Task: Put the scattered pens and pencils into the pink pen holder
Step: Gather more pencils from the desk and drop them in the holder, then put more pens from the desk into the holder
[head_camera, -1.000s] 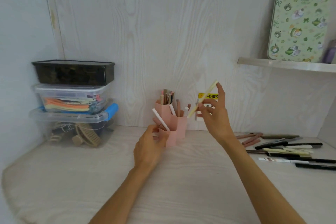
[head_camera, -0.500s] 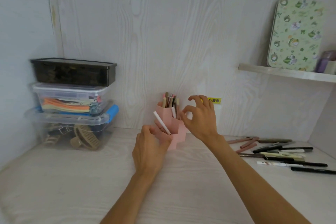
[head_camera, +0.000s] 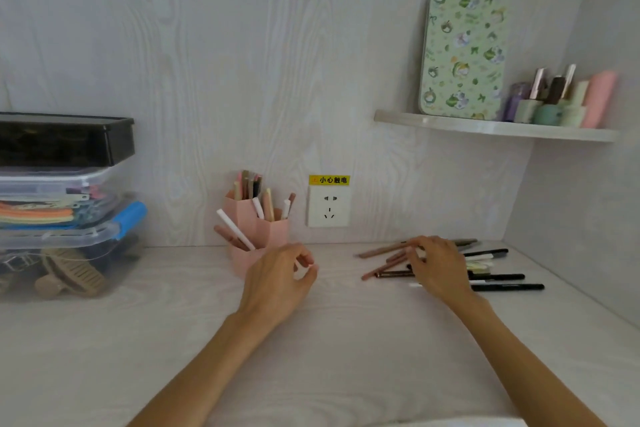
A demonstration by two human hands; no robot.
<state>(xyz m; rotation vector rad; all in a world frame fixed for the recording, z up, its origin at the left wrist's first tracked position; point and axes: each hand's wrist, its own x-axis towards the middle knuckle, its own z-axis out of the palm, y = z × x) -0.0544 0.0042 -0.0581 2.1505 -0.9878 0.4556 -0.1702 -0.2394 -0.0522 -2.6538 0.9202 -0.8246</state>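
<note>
Two hands are in view above the bench (head_camera: 104, 340). The left hand (head_camera: 277, 282) hovers just in front of the pink pen holder (head_camera: 258, 236), fingers loosely curled, grasping nothing and apart from the holder wall. The right hand (head_camera: 438, 267) lies over the scattered pens and pencils (head_camera: 498, 279) towards the right end of the bench, near its back edge; fingertips touch the pile, but whether any single pen is actually pinched cannot be told, since the hand covers the contact.

The holder stands at the back edge of the bench, roughly midway along it, just left of the wall socket (head_camera: 329, 206). It already carries a good number of pens; a white pen (head_camera: 235, 229) and a brown pencil (head_camera: 230, 237) lean out steeply from its front low compartment.

Judged progress: partway. Roughly ten items remain loose on the bench, among them brown pencils (head_camera: 381, 250) and black pens (head_camera: 509, 287).

Risks noted:
- The holder is unsteadied at present. An insertion pushed against its crowded compartments could tip or slide it.
- The two leaning items sit shallow; a knock from the left hand or an incoming pen could flick them out.
- The remaining pile overlaps. Lifting one piece may drag or roll neighbours towards the bench's right edge.
- Round barrels on a smooth surface roll readily if nudged.
</note>
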